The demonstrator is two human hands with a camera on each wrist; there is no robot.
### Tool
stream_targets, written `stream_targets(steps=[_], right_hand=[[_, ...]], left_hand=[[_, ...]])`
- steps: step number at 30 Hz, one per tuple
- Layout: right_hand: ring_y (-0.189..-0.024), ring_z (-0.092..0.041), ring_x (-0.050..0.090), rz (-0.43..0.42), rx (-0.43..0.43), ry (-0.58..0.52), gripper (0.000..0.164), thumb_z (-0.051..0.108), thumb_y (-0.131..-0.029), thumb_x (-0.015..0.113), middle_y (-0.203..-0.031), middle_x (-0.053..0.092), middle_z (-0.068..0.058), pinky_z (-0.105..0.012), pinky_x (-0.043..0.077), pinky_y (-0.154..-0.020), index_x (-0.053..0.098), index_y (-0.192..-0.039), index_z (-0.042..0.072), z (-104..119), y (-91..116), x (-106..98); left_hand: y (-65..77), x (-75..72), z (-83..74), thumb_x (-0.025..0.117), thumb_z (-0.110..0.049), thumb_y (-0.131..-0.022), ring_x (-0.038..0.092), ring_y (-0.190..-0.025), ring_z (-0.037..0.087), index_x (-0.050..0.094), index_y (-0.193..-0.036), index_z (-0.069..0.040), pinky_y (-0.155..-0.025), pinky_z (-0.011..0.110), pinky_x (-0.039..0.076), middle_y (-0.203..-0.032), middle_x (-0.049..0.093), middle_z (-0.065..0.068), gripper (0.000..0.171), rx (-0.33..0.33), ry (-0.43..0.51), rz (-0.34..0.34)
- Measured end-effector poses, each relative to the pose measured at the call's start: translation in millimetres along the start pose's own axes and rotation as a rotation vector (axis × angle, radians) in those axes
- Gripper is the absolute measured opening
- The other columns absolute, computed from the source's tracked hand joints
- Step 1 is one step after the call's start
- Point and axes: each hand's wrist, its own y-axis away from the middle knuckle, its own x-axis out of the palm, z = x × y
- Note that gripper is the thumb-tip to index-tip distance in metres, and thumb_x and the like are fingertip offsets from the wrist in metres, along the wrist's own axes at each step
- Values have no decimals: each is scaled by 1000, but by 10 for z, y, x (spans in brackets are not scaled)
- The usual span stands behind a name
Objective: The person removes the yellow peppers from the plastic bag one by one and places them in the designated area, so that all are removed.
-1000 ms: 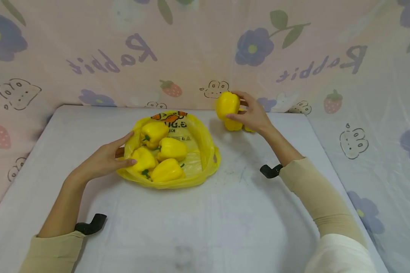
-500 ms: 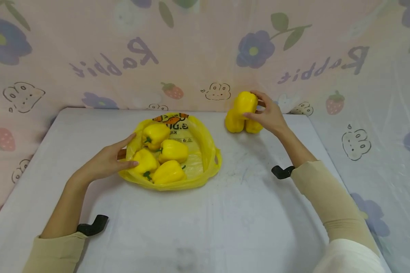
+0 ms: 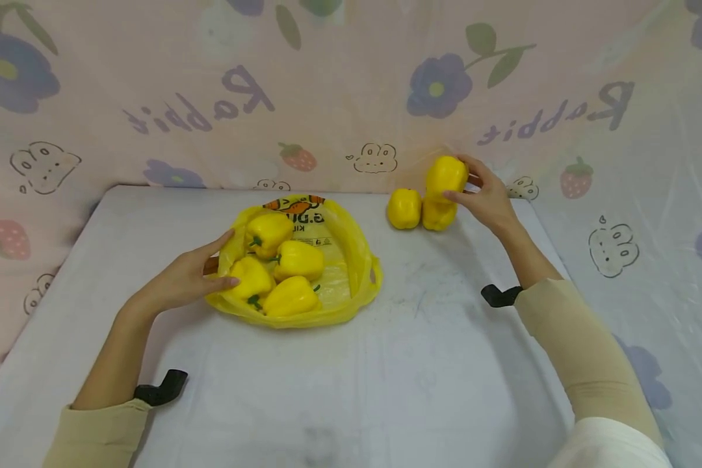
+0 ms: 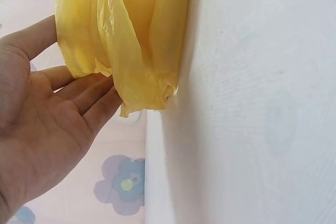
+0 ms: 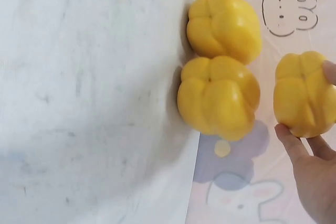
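In the head view, my right hand holds a yellow bell pepper up between thumb and fingers. Directly below it, one yellow bell pepper stands on the table, and a second standing pepper is just to its left. The right wrist view shows the held pepper apart from that pair. My left hand grips the left side of a yellow plastic bag, thumb over the rim; its fingers partly hide behind the plastic in the left wrist view. Several yellow peppers lie inside the open bag.
A white-covered table spreads under everything. Behind it hangs a pink curtain printed with flowers, rabbits and strawberries, which continues along both sides. Black curved pieces stick out at both wrists.
My right hand has moved rightward with the bell pepper, from beside the standing pair to above its right pepper. The left hand stays at the bag.
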Motion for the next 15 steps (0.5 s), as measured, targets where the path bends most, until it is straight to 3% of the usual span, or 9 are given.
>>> stream_targets(steps=[15], right_hand=[[-137, -35, 42, -30, 50, -11, 76, 28, -90, 75, -158, 35, -4, -46, 43, -108, 35, -155, 32, -299, 23, -260]], left_hand=[[-15, -3, -1, 69, -37, -94, 37, -137, 49, 8, -161, -19, -107, 62, 37, -162, 19, 23, 92, -3, 4, 8]])
